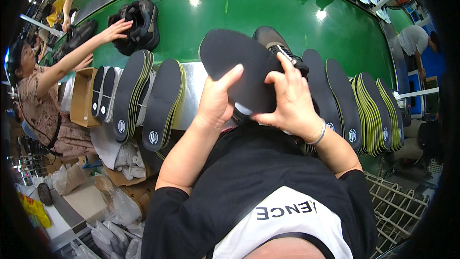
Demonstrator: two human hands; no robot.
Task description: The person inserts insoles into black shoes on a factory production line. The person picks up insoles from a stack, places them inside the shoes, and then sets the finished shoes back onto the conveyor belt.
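A black insole [230,52] is raised in front of me, over the near edge of the green work surface. My left hand [218,97] grips its left side, thumb lying on the black face and the other fingers hidden beneath. At its right and lower edge, my right hand [292,98] has curled thumb and forefinger against it, while the remaining fingers stretch up toward a shoe. That dark brown and black laced shoe [271,37] stands just behind the insole, which partly covers it. The right fingertips overlap the shoe's side; whether they touch it I cannot tell.
Stacked black insoles with yellow-green edges flank me at left [165,98] and right [369,110]. Farther left are a cardboard box [85,98] and a co-worker's hand [116,30] at a pair of dark shoes [143,24]. A wire rack [395,206] stands low right.
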